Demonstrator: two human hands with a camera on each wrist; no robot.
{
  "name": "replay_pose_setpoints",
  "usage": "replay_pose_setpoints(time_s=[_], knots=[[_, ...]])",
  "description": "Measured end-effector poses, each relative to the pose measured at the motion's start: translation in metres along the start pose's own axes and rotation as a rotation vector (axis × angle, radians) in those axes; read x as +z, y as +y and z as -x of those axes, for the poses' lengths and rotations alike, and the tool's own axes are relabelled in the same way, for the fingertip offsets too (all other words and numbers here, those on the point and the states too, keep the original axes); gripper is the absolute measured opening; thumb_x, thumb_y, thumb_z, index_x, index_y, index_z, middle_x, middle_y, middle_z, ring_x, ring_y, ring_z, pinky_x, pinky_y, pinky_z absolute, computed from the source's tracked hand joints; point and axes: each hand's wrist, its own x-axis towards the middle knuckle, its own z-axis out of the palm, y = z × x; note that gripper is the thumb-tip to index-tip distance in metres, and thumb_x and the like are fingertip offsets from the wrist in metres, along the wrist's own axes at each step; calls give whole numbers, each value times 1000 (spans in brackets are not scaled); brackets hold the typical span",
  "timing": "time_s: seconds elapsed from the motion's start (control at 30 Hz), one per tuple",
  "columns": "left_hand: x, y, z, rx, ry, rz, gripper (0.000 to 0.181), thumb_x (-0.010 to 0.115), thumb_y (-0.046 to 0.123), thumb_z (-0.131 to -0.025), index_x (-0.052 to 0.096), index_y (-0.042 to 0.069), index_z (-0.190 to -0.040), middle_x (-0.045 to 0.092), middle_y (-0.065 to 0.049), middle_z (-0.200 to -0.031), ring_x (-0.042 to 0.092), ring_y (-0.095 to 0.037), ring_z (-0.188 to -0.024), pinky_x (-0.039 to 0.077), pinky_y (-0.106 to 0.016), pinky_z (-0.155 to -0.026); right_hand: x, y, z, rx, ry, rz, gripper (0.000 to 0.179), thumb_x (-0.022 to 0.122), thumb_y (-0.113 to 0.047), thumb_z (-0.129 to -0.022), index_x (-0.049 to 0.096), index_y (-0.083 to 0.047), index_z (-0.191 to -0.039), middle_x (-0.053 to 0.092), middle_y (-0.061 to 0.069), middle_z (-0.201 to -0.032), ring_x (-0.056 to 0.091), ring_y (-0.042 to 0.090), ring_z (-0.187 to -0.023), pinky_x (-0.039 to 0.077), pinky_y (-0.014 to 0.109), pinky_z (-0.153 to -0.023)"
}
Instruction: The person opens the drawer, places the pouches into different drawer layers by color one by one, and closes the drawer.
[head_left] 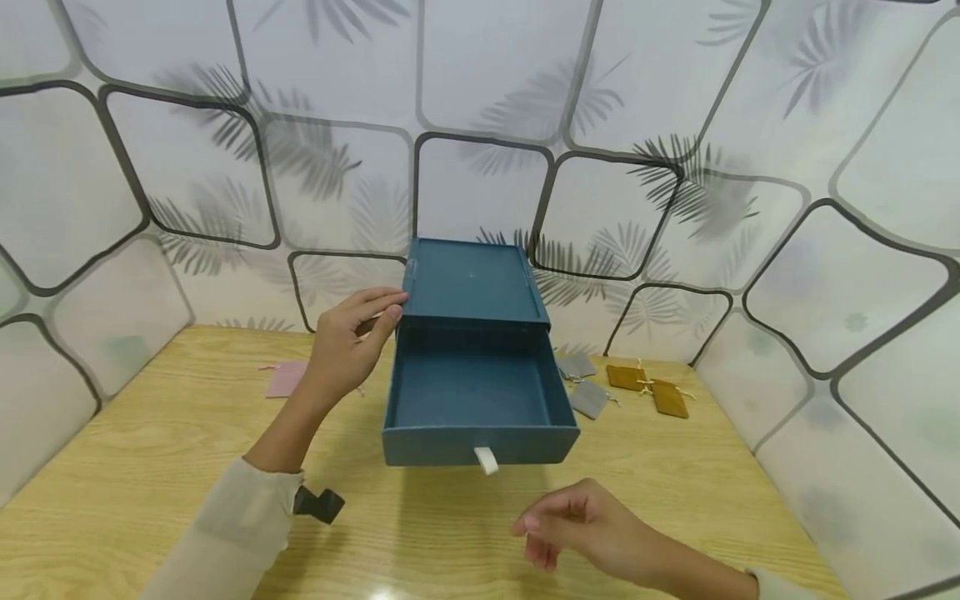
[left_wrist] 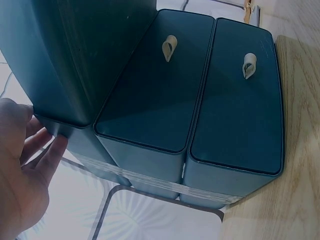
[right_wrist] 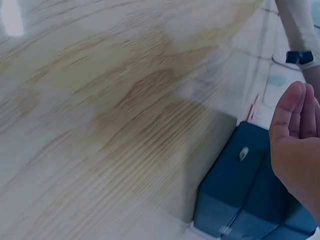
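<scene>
A dark blue chest of drawers [head_left: 476,283] stands near the wall, its top drawer [head_left: 480,446] pulled out and bare inside. That drawer has a white pull tab [head_left: 487,461] on its front. My left hand [head_left: 352,342] touches the chest's upper left side, the fingers fairly straight against it. The left wrist view shows two lower drawers closed, each with a pale loop [left_wrist: 170,47]. In front of the open drawer, at its right, my right hand [head_left: 585,529] hovers with loosely bent fingers and nothing in them.
A pink pouch [head_left: 287,379] lies left of the chest, partly behind the left arm. Two grey pouches [head_left: 590,400] and two mustard-brown pouches [head_left: 669,398] lie to the right. All rest on a wood-grain table [head_left: 705,492] bordered by patterned walls.
</scene>
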Motion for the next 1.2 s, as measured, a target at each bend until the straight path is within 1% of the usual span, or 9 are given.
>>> replay_pose_setpoints(time_s=[0.13,0.23,0.47,0.63,0.73,0.83,0.93,1.1,1.2], knots=[[-1,0,0,-5,0,-4,26,63,-2,-100,73,-3,-124,69,-13,-126,69,-27,-108,53,-11,-88,-17,0,11,13,21,46,31,47,-4,-109,61,21,-122,76,4,-98,70,10,-84,62,29,-77],[-1,0,0,-13,-4,-3,26,63,-1,-100,72,-2,-125,68,-13,-126,69,-27,-109,52,-11,-89,-30,1,18,28,54,89,31,48,-3,-108,60,22,-122,76,4,-97,71,11,-84,63,32,-77],[-2,-1,2,-11,-2,-2,26,63,-1,-100,73,-2,-125,69,-13,-126,69,-26,-108,53,-12,-89,-66,5,30,92,170,192,35,54,-7,-107,57,24,-123,75,4,-98,71,13,-84,62,32,-77],[-2,-3,2,-5,-5,-5,26,63,-1,-100,73,-1,-125,69,-12,-126,68,-26,-108,53,-13,-89,-97,10,37,122,244,267,39,57,-9,-105,54,24,-127,75,9,-102,72,18,-86,63,35,-79],[-1,-2,1,0,-4,-4,26,63,-1,-100,73,-1,-125,69,-12,-126,69,-26,-108,53,-12,-89,-117,10,42,153,317,356,41,60,-11,-105,56,22,-128,75,13,-103,72,22,-87,63,38,-79],[-1,-2,0,9,-1,2,26,63,-2,-100,73,-1,-125,69,-12,-125,69,-26,-107,53,-12,-88,-138,6,48,174,391,475,41,61,-13,-104,58,19,-128,74,15,-103,72,24,-89,63,41,-78],[-1,-3,0,11,1,9,26,63,-2,-100,73,-2,-124,69,-12,-125,69,-26,-107,54,-13,-88,-158,3,55,178,451,585,39,62,-14,-104,60,16,-128,73,18,-104,71,22,-90,63,41,-78],[-1,-3,0,3,-4,16,26,63,-1,-100,73,-1,-125,69,-12,-126,68,-24,-109,54,-15,-89,-187,-3,65,174,519,732,36,62,-15,-104,62,11,-129,69,26,-114,69,14,-93,62,35,-76],[-2,-3,0,0,-9,13,27,63,0,-101,72,-1,-126,69,-11,-126,68,-25,-109,54,-14,-89,-200,-6,69,184,556,803,36,62,-18,-105,64,8,-130,68,28,-120,69,15,-96,61,32,-76]])
